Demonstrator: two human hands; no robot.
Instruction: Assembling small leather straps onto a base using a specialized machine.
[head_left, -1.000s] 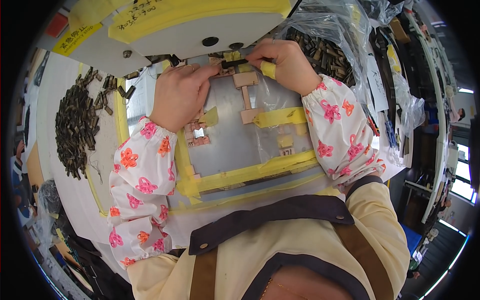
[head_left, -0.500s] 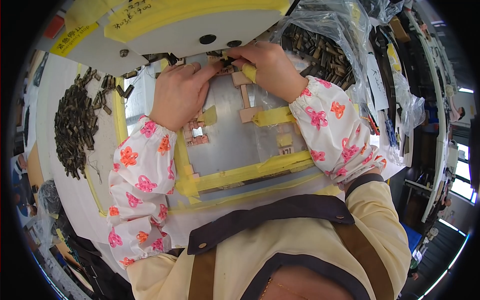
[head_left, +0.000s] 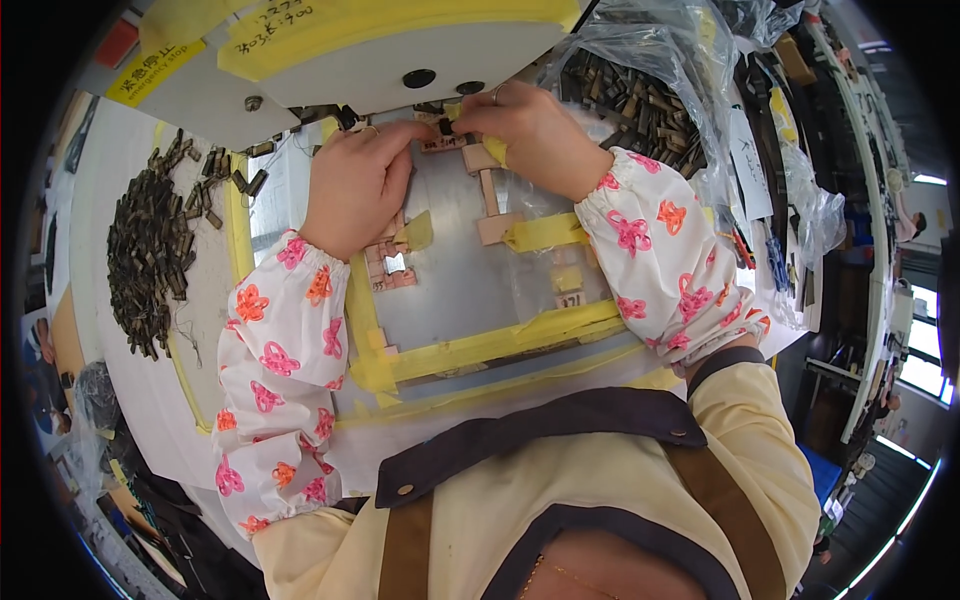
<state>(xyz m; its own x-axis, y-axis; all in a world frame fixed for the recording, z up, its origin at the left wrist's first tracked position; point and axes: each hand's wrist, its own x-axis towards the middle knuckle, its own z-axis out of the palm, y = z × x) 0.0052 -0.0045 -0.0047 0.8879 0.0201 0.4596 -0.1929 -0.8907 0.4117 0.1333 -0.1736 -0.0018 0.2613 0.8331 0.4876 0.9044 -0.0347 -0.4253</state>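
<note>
Under the lower edge of a grey machine housing (head_left: 400, 60), a small dark block (head_left: 446, 127) sits at a pinkish block fixture (head_left: 443, 145). My right hand (head_left: 535, 138) closes thumb and index finger at the block's right side; yellow wrapping (head_left: 495, 150) covers one of its fingers. From the other side, my left hand (head_left: 357, 185) reaches with its index finger stretched out, the tip close to the block. Its other fingers are partly hidden. Both hands are above a metal plate (head_left: 440, 255) bordered with yellow tape.
A pile of dark small pieces (head_left: 150, 260) lies at the left. More of them (head_left: 650, 110) fill a clear plastic bag (head_left: 715, 70) at the back right. Pinkish blocks (head_left: 490, 195) and yellow tape strips (head_left: 545, 234) are fixed on the plate. Pens (head_left: 778, 262) lie at the right.
My left index finger has drawn back slightly and up from the fixture. My right hand has shifted slightly, and the dark block now shows between my fingertips.
</note>
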